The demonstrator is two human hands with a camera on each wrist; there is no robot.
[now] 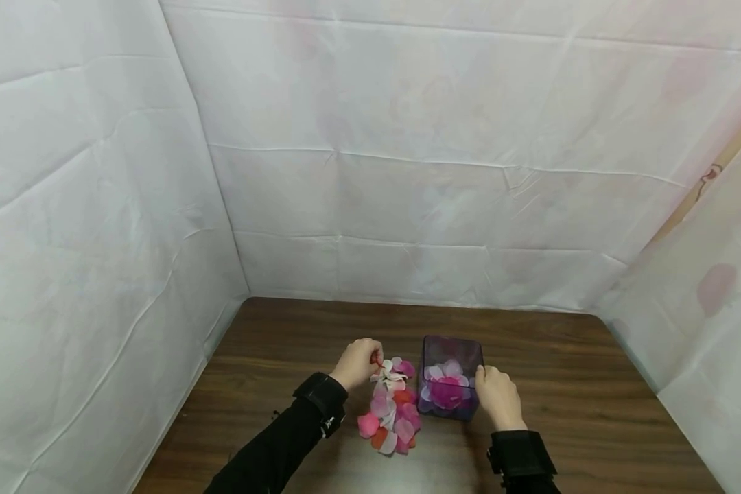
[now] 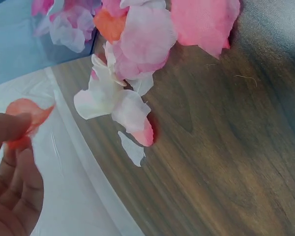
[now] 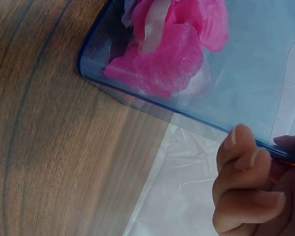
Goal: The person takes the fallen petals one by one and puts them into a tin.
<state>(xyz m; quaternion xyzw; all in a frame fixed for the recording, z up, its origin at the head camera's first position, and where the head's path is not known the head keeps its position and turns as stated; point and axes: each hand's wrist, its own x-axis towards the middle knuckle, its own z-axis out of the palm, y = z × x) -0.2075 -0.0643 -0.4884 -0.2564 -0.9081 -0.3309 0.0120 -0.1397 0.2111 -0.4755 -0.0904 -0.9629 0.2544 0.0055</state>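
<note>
My left hand (image 1: 357, 363) pinches an orange-red fabric petal (image 2: 33, 111) between thumb and fingers, just off the table at the upper left of a petal pile. That pile of pink, white and orange petals (image 1: 387, 412) lies on the wood beside a see-through purplish plastic box (image 1: 469, 351). Several magenta and pale petals (image 3: 169, 64) are inside the box, towards its near end. With curled fingers and thumb, my right hand (image 1: 500, 399) grips the rim of the box on its right side. The box appears bluish in the right wrist view.
The brown wooden table (image 1: 568, 384) has rounded far corners. White cloth sheets (image 1: 407, 206) with fold creases stand behind it and on both sides. A small white petal (image 2: 132, 148) lies apart from the pile on the wood.
</note>
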